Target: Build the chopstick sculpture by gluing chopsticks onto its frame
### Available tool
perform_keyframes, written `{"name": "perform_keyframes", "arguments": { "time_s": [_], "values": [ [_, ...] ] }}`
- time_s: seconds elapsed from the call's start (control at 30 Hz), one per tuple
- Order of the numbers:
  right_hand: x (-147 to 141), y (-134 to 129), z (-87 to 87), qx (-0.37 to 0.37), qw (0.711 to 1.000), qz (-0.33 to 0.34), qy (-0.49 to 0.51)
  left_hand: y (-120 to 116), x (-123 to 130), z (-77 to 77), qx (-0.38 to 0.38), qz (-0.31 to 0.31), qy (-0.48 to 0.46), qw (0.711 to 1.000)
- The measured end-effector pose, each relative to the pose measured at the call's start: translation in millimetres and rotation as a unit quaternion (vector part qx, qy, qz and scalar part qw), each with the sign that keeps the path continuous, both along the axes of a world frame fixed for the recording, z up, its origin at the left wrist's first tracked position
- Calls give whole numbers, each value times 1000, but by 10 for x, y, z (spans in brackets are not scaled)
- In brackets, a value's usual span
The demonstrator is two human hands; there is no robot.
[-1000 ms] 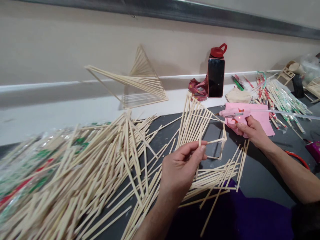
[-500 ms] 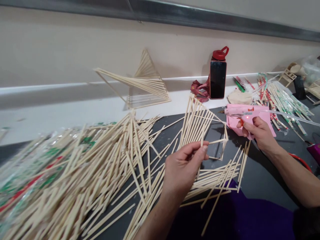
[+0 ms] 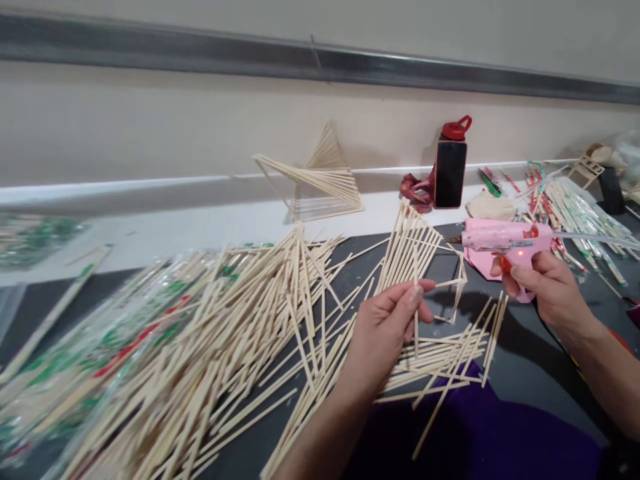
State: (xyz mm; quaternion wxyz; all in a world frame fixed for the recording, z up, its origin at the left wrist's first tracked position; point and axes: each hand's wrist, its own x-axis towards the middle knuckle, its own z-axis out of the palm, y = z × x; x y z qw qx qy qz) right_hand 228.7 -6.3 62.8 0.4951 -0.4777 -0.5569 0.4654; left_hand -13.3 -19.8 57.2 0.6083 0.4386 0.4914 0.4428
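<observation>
Pink glue gun (image 3: 507,241) level, nozzle (image 3: 454,239) leftward; thin pale stick (image 3: 415,268) pinched near-upright.

Glue gun (image 3: 523,241), gripped by right hand (image 3: 555,287), now larger in view, apparently nearer camera, base of its handle exposed below fingers (image 3: 529,277); gun and hand mask more of pink pad (image 3: 480,263). Stick (image 3: 416,333) pinched by left hand (image 3: 387,320) now nearly upright, previously slanted. View shifts leftward: wrapped bundle (image 3: 35,237) appears on white ledge (image 3: 200,230), wrapped stick (image 3: 60,310) below it. At right, purple object (image 3: 634,315) mostly cropped; red handle (image 3: 621,341) largely hidden behind forearm.
</observation>
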Motion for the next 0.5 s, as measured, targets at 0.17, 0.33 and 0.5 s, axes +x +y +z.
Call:
{"name": "perform_keyframes", "arguments": {
  "time_s": [0.17,0.33,0.5],
  "values": [
    [-87,-73,85,9,999,22,35,-46,27,60,0,-50,-54,997],
    [-86,-98,97,13,998,38,44,-76,66,116,-31,-78,-107,991],
    [-34,-112,58,11,999,47,23,-84,86,139,-74,-95,-140,983]
  ]
}}
